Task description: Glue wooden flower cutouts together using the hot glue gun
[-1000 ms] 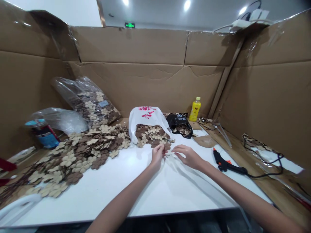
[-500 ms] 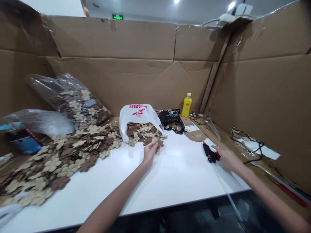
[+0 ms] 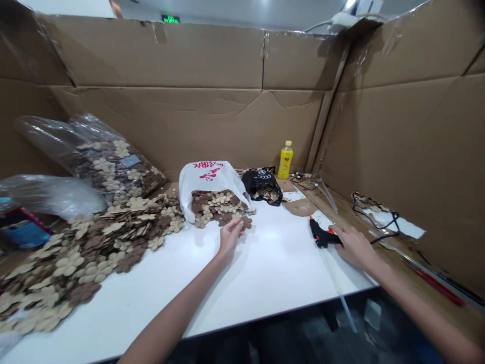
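My left hand (image 3: pixel 229 235) rests on the white table (image 3: pixel 265 273) with its fingers curled round small flower-shaped wooden pieces, right at the mouth of a white plastic bag (image 3: pixel 206 177) that spills brown and tan flower pieces (image 3: pixel 217 207). My right hand (image 3: pixel 352 245) lies over the handle of a black and orange glue gun (image 3: pixel 320 235) at the table's right edge, fingers closed on it. A clear glue stick (image 3: pixel 335 285) trails from the gun toward me.
A big heap of flower pieces (image 3: pixel 94 242) covers the table's left. Clear bags (image 3: pixel 109 162) sit behind it. A black bag (image 3: pixel 263 184), a yellow bottle (image 3: pixel 285 159) and cables (image 3: pixel 375 212) stand at the back right. Cardboard walls (image 3: pixel 212 116) enclose everything.
My right hand left the pieces near the white bag and swung right onto the glue gun. My left hand stayed by the bag's mouth. The view turned slightly right.
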Available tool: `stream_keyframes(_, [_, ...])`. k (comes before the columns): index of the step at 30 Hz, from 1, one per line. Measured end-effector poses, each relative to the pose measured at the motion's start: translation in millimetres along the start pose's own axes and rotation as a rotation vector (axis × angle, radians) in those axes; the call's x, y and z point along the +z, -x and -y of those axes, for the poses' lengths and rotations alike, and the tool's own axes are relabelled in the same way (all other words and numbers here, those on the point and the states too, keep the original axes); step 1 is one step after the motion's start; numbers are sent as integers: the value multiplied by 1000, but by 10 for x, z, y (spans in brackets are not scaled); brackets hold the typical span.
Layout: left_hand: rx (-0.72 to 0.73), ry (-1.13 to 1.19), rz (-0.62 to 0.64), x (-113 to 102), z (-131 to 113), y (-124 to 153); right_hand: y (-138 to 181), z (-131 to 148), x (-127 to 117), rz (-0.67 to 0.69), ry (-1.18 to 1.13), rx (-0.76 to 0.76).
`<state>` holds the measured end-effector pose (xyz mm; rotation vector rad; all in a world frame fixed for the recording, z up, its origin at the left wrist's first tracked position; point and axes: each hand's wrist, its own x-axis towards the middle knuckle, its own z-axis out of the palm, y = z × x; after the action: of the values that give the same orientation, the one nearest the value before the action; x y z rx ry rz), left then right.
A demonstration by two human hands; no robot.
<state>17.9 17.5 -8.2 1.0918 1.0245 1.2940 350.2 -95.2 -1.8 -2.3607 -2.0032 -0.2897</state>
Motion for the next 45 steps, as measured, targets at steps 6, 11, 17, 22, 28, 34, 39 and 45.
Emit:
stream_keyframes(6, [-17, -16, -24, -2, -13, 14, -121, 392, -187, -149, -471, -88])
stream_keyframes(11, [-19, -21, -36, -3, -23, 31, -151, 1058, -366, -162, -930, -110])
stream_keyframes(17, [4, 8, -19, 13, -43, 50, -141, 1562, -275, -42, -1171, -107])
stream_keyframes(22, [8, 26, -12, 26, -45, 59, -153, 1654, -169, -73, -1161, -118])
stream_keyframes(28, [-2, 44, -30, 24, -48, 76, -137, 1667, -157, -78, -1184, -78])
stream_keyframes(34, [9, 49, -32, 17, -42, 72, -140, 1670, -161, -63, -1171, -66])
stream_keyframes(39, [-7, 57, -29, 13, -17, 57, -142, 1662, -151, -49, -1174, -54])
stream_keyframes(45, [-22, 75, -70, 16, -9, 54, -155, 1655, -134, -51, -1175, -65])
